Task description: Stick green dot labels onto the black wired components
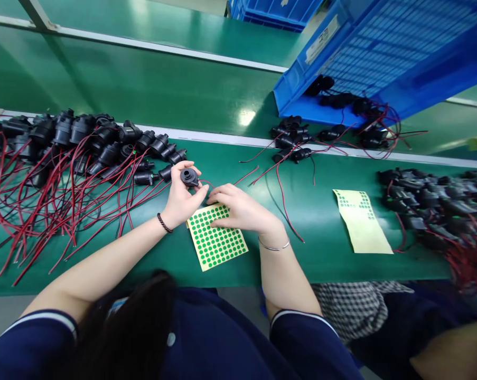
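Head view. The left hand (179, 203) holds a small black motor-like part (189, 177) raised just above the green bench (309, 211). Thumb and fingers are pinched around the part's round body, with its circular end face turned up toward the camera, which keeps that face exposed and readable. A red lead (230, 182) trails from the part across the bench surface.

The right hand (240, 210) rests palm-down on the upper edge of a yellow sheet of green dot stickers (216, 237). Its fingers are extended and held close together, fingertips near the part; whether a sticker is on a fingertip cannot be told. The sheet lies flat directly below both hands, within short reach.

To the left, a large pile of similar black parts with red and black wires (64, 158) lies spread on the bench. To the right, a second, mostly used sticker sheet (363, 221) lies beside another pile of parts (432, 206). Further back, a tilted blue crate (381, 53) spills more wired parts (333, 129) onto the bench.
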A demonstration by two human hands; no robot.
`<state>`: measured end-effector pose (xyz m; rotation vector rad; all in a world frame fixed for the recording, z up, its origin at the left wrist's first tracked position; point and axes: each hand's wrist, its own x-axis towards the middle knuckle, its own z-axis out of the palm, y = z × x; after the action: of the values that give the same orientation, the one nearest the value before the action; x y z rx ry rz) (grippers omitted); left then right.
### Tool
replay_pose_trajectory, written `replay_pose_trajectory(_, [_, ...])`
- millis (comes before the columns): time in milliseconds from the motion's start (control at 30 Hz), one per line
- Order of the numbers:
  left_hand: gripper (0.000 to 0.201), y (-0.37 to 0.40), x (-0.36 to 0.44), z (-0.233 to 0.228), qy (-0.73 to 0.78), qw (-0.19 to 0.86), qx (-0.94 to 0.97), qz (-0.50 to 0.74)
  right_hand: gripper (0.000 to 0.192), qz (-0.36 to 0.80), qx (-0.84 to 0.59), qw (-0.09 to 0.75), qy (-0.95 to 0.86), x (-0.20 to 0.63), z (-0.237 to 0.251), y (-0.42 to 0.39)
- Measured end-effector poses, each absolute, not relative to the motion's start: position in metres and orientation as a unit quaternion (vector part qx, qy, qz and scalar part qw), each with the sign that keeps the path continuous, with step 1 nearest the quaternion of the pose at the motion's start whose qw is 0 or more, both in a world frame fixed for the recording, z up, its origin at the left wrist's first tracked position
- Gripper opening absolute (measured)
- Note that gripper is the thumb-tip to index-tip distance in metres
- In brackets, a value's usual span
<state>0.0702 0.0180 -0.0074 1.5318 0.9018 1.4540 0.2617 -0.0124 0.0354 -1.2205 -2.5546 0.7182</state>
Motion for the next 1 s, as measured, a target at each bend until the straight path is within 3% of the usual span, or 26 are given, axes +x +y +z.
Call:
replay_pose_trajectory(67, [0.046, 0.018, 0.067, -0.007, 0.361, 0.409, 0.631, 0.551, 0.044, 0.249, -0.410, 0.086, -0.873, 0.255, 0.032, -0.012])
replay_pose_trajectory(200, [0.020, 0.019, 0.057, 0.002, 0.382, 0.339, 0.706, 0.490, 0.030, 0.316, -0.456, 0.088, -0.827, 0.258, 0.028, -0.009])
replay_pose_trajectory(367, [0.019, 0.018, 0.052, 0.007, 0.364, 0.407, 0.698, 0.462, 0.023, 0.470, -0.491, 0.176, -0.712, 0.282, 0.032, -0.009])
replay_pose_trajectory(567, [0.025, 0.019, 0.046, 0.012, 0.424, 0.393, 0.683, 0.446, 0.034, 0.496, -0.520, 0.319, -0.618, 0.301, 0.033, -0.009])
replay_pose_trajectory(667, [0.028, 0.019, 0.045, 0.016, 0.424, 0.434, 0.687, 0.399, 0.037, 0.498, -0.521, 0.381, -0.580, 0.303, 0.029, -0.006])
replay_pose_trajectory(833, [0.032, 0.018, 0.049, 0.019, 0.417, 0.462, 0.689, 0.372, 0.032, 0.460, -0.528, 0.408, -0.586, 0.294, 0.023, -0.002])
replay_pose_trajectory(1000, [0.033, 0.019, 0.053, 0.019, 0.440, 0.449, 0.664, 0.406, 0.017, 0.216, -0.526, 0.371, -0.734, 0.273, 0.032, -0.009])
